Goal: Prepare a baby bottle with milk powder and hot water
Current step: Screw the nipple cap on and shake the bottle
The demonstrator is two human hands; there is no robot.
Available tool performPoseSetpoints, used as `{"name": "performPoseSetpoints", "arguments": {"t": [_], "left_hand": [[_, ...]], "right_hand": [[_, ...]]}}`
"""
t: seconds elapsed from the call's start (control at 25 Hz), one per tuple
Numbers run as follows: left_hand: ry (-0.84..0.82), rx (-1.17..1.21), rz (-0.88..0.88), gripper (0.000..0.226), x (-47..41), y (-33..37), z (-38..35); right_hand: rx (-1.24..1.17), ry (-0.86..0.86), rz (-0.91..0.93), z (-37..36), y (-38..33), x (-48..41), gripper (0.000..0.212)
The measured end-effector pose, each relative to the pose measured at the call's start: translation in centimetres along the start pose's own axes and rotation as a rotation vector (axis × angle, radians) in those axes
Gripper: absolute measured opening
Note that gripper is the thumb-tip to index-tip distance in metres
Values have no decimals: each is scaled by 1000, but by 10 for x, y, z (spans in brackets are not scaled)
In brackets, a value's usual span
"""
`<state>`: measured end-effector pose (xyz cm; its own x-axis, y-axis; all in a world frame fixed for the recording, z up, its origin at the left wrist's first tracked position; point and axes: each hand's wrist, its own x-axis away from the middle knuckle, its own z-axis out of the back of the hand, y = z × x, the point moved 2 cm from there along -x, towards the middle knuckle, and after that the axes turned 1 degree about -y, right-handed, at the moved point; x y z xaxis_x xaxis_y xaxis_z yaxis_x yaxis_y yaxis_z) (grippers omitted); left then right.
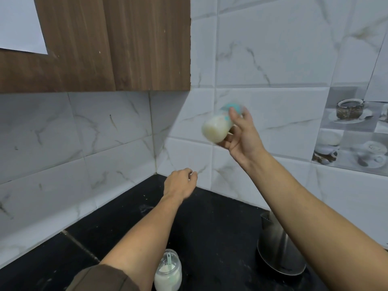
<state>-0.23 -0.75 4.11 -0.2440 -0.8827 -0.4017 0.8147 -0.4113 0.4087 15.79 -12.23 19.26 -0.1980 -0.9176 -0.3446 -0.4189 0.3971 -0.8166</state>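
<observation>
My right hand (241, 135) grips a baby bottle (217, 128) raised in the air in front of the tiled wall. The bottle is blurred, tilted on its side, filled with pale milk, and has a teal top under my fingers. My left hand (180, 182) hovers lower over the back of the black counter with fingers loosely curled and nothing in it. A clear jar of white milk powder (168, 271) with a pale green scoop inside stands open on the counter by my left forearm.
A steel kettle (279, 250) stands on the black counter (220, 227) at the lower right, under my right forearm. A wooden wall cabinet (105, 49) hangs at the upper left. Marble-look tiles (283, 70) line the corner walls.
</observation>
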Motion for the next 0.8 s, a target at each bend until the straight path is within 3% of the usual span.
{"name": "performPoseSetpoints", "arguments": {"t": [0.08, 0.12, 0.24, 0.28, 0.4, 0.44, 0.52, 0.64, 0.76, 0.8], "left_hand": [[1, -2, 13, 43, 1, -2, 1], [-1, -8, 13, 43, 1, -1, 1], [-6, -5, -2, 42, -1, 3, 1], [-6, -3, -7, 42, -1, 5, 3], [11, 5, -3, 44, -3, 5, 5], [14, 6, 2, 44, -2, 4, 5], [10, 4, 5, 43, -2, 2, 5], [4, -3, 1, 42, -1, 2, 3], [15, -3, -8, 44, -1, 4, 3], [16, -4, -7, 44, 0, 5, 3]], "right_hand": [[-238, 134, -17, 4, 1, -10, 67], [-194, 100, -39, 2, 3, -8, 65], [227, -211, -32, -11, 16, 15, 64], [246, -225, -17, -11, 16, 14, 66], [-125, 101, -6, -5, 4, -3, 64], [-218, 138, -25, -3, 4, -7, 61], [-62, 38, -46, -5, 6, 1, 57], [249, -177, -38, -10, 18, 19, 70], [-107, 103, -16, -3, 11, 6, 62], [-194, 121, -38, 0, 11, 3, 61]]}}
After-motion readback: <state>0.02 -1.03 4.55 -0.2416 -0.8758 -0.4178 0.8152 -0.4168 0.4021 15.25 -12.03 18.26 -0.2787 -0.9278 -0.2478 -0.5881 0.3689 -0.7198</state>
